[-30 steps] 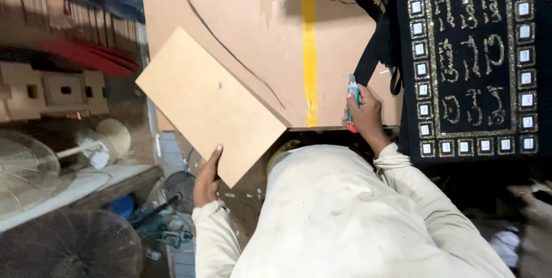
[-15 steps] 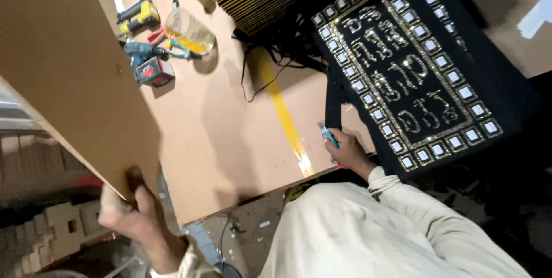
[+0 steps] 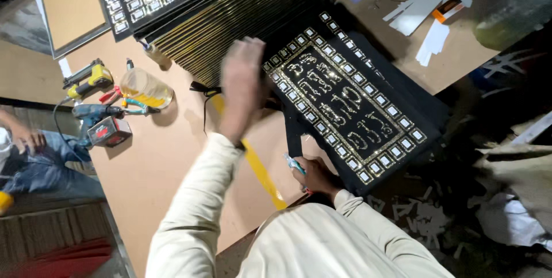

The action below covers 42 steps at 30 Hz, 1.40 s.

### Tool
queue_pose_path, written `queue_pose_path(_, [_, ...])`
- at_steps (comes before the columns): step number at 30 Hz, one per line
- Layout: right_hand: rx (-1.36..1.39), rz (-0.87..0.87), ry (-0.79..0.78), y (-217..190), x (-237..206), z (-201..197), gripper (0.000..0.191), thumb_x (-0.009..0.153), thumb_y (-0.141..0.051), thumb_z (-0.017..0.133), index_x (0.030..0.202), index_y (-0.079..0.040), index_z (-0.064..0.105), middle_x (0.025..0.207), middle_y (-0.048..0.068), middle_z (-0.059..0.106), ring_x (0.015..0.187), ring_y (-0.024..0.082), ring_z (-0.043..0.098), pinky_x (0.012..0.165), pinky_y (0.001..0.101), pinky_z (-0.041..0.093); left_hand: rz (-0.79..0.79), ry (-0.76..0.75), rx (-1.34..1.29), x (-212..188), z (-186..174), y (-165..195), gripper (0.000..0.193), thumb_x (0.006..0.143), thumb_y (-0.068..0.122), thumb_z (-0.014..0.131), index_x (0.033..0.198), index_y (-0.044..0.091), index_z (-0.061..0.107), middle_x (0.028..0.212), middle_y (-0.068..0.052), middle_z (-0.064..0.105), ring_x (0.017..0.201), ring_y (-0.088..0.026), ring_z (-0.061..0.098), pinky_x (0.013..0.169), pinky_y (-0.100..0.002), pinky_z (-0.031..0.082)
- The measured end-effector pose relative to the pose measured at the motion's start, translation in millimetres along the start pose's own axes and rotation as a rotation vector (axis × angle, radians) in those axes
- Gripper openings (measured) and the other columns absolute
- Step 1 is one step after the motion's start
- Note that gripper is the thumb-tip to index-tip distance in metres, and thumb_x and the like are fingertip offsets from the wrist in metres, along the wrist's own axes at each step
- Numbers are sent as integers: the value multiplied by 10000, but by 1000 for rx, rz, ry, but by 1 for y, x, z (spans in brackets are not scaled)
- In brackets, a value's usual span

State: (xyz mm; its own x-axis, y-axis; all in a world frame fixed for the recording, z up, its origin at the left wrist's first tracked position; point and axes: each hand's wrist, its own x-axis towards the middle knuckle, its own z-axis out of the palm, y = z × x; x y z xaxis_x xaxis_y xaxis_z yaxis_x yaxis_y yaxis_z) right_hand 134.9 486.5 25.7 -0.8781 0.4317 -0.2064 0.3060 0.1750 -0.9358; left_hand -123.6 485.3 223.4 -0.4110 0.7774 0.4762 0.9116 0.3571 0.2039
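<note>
While left hand (image 3: 242,82) hovers blurred, fingers loose, right hand (image 3: 316,175) grips blue tool (image 3: 294,164); bottle (image 3: 145,87) holds yellow liquid.

Matt black frame (image 3: 351,102) w/ glittery gold inlay; smooth matt fibreboard bench (image 3: 167,157); glossy yellow tape stripe (image 3: 261,171); my cotton sleeve (image 3: 195,209).

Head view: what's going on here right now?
A person in a pale long-sleeved top works at a brown table. The left hand is raised and blurred, empty, above the table near a black decorated panel. The right hand rests at the panel's near edge, holding a small blue tool. A drill, pliers and a plastic jar lie at the left.
</note>
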Motion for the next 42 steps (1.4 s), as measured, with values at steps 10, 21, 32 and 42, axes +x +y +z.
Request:
queue_pose_path(10, [-59, -114, 85, 5, 16, 2, 278, 882, -209, 693, 1113, -58, 668, 777, 173, 680, 713, 289, 700, 619, 415, 524, 384, -645, 57, -118, 75, 233, 1150, 724, 613, 745, 1564, -29, 292, 1620, -287, 259, 1497, -471, 227, 1170, -642, 188])
queue_pose_path(21, [49, -138, 128, 10, 15, 21, 290, 930, -215, 683, 1126, -6, 643, 912, 100, 661, 639, 216, 613, 606, 400, 508, 351, -541, -79, -153, 18, 199, 732, 856, 126, 616, 1527, -54, 387, 1583, -261, 389, 1476, -463, 361, 1197, -589, 296])
queue_pose_path(32, [-66, 16, -58, -8, 8, 26, 210, 958, -160, 660, 1074, 14, 680, 708, 105, 693, 550, 166, 694, 525, 342, 569, -302, 498, -340, -194, -170, 84, 254, 1055, -44, 573, 1287, 27, 645, 1221, -137, 729, 1106, -257, 744, 958, -322, 582])
queue_pose_path(42, [106, -32, 52, 19, 12, 72, 275, 977, -150, 657, 1201, 8, 674, 677, 57, 640, 521, 134, 652, 486, 321, 562, -1049, 1051, -1098, -419, -278, -116, 235, 1056, 159, 683, 1220, -9, 697, 1147, -85, 751, 986, -155, 725, 927, -298, 599])
